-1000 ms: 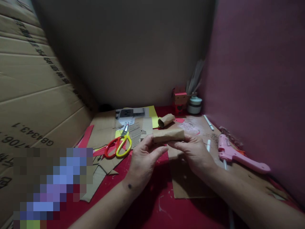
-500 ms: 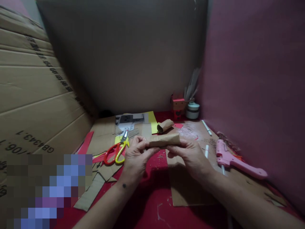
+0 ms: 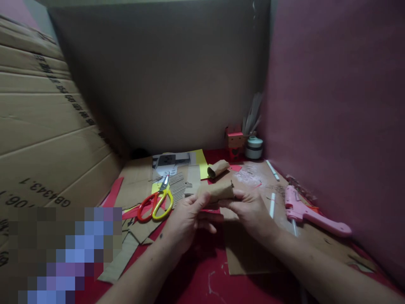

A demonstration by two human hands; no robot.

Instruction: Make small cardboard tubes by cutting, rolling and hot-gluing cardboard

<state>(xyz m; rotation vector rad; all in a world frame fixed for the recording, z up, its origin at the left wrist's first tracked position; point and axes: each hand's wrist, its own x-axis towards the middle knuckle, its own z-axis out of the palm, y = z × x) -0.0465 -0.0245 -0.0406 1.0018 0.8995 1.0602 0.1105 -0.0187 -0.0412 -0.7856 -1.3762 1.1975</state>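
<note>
A rolled piece of brown cardboard is held between my two hands above the table. My left hand grips its left end, thumb on top and the lower fingers partly spread beneath. With thumb and fingers closed, my right hand pinches the right end. Just beyond lies a second brown cardboard roll, its open end facing left. Scissors with one red and one yellow handle rest left of my left hand. Under my right forearm is a flat cardboard sheet.
A pink glue gun and a white glue stick lie to the right. Cardboard scraps are at left. A small box figure and a pale green jar stand at the back. A cardboard wall rises on the left.
The held roll has tilted, its right end turning up and toward me. My left hand has rolled over and its lower fingers have spread. My right hand keeps its pinch.
</note>
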